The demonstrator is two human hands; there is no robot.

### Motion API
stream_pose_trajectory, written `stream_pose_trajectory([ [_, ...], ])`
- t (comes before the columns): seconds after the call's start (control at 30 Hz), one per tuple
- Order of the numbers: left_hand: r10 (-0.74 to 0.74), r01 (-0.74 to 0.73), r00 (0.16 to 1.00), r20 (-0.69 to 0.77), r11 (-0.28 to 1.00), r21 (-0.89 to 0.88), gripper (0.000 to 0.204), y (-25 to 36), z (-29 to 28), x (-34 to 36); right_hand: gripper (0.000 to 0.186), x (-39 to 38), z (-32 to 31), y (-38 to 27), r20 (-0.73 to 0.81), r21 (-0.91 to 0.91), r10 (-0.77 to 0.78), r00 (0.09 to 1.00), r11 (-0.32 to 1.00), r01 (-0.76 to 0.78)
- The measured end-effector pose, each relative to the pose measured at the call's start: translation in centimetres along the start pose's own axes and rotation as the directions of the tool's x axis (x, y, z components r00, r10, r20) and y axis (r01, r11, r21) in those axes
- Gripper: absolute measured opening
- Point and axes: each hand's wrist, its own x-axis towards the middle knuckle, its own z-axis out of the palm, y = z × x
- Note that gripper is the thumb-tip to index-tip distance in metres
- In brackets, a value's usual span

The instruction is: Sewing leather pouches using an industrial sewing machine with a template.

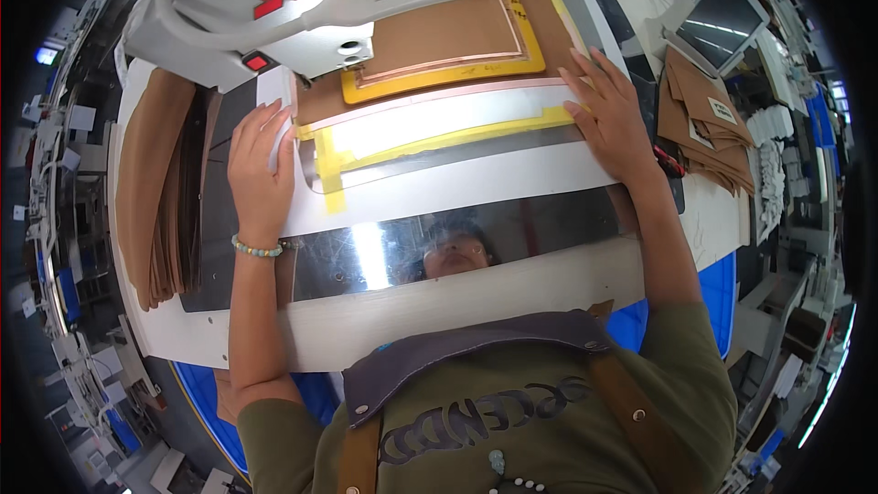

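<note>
A brown fabric panel [439, 32] lies in a clear plastic template under the sewing machine head. A yellow frame [538, 62] with a copper-coloured inner border rests on it. Yellow tape [412, 151] runs along the template's near edge, over a white sheet [439, 181]. My left hand [261, 160] lies at the template's left end, fingers stretched out, with something white between thumb and fingers. On the right end, my right hand [608, 119] is spread open, its fingertips touching the edge of the template and the brown panel.
The white machine head [247, 9] overhangs the far left of the work. Brown panels [160, 192] are stacked at the left, and more brown pieces [704, 114] lie at the right below a tilted screen [718, 18]. A shiny metal plate [448, 247] covers the near table. Blue bins [718, 302] show below.
</note>
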Motion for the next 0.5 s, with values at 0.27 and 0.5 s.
stream_pose_trajectory([
  [0.27,0.027,-0.068,0.965,0.26,0.987,0.147,0.048,0.7,0.5,-0.6,0.05,0.3,-0.1,-0.5,0.027,-0.013,0.032,0.999,0.999,-0.031],
  [0.5,0.049,-0.104,0.964,0.262,0.974,0.199,0.046,1.1,0.2,-0.4,0.048,0.3,0.0,-0.5,0.013,0.036,0.025,1.0,0.999,-0.025],
])
